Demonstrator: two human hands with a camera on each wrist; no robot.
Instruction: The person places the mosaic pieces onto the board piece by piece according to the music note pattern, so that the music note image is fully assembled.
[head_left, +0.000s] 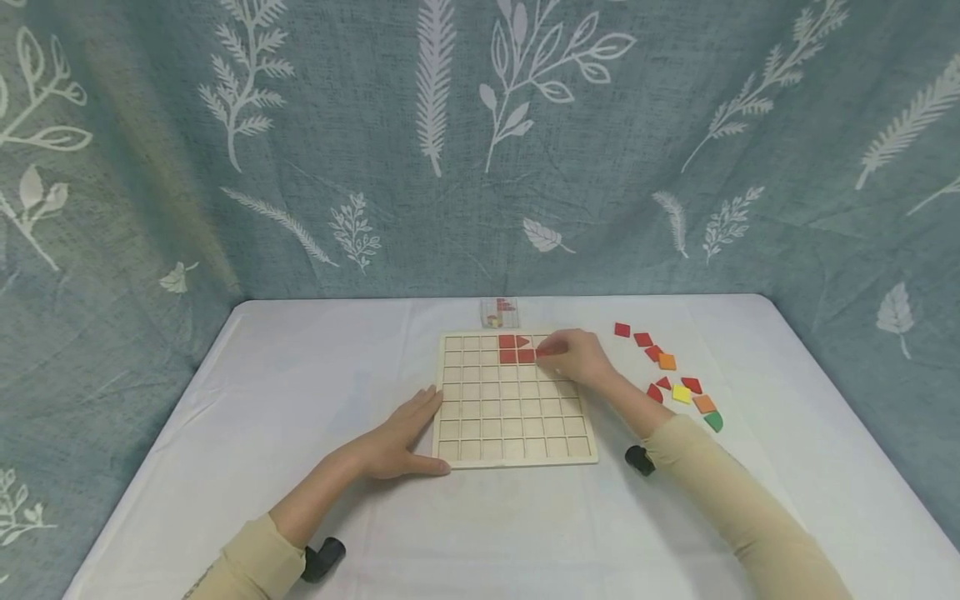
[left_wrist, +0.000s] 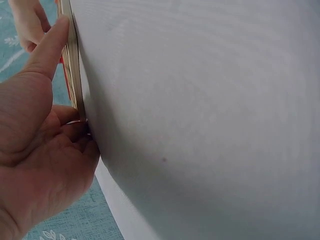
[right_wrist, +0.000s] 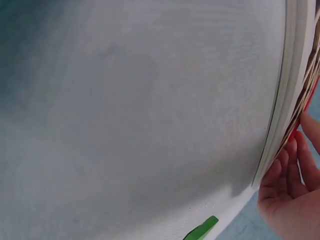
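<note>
A wooden grid board (head_left: pixel 517 465) lies on the white table. Near its top edge sit a red square tile (head_left: pixel 507 341), a pointed red tile (head_left: pixel 522 342) and, in the row below, two more red tiles (head_left: pixel 508 357). My right hand (head_left: pixel 579 358) reaches over the upper right of the board and pinches a small red tile (head_left: pixel 541 352), its outline mostly covered by the fingers. Against the board's left side rests my left hand (head_left: pixel 393 437), fingers extended along the edge and thumb (left_wrist: pixel 47 52) at the front left corner.
Right of the board lie several loose tiles, among them a red one (head_left: pixel 622 330), an orange square (head_left: pixel 667 362), a yellow square (head_left: pixel 681 394) and a green rounded piece (head_left: pixel 714 421). A small picture card (head_left: pixel 489 312) lies behind the board. A patterned curtain (head_left: pixel 435 233) hangs at the back.
</note>
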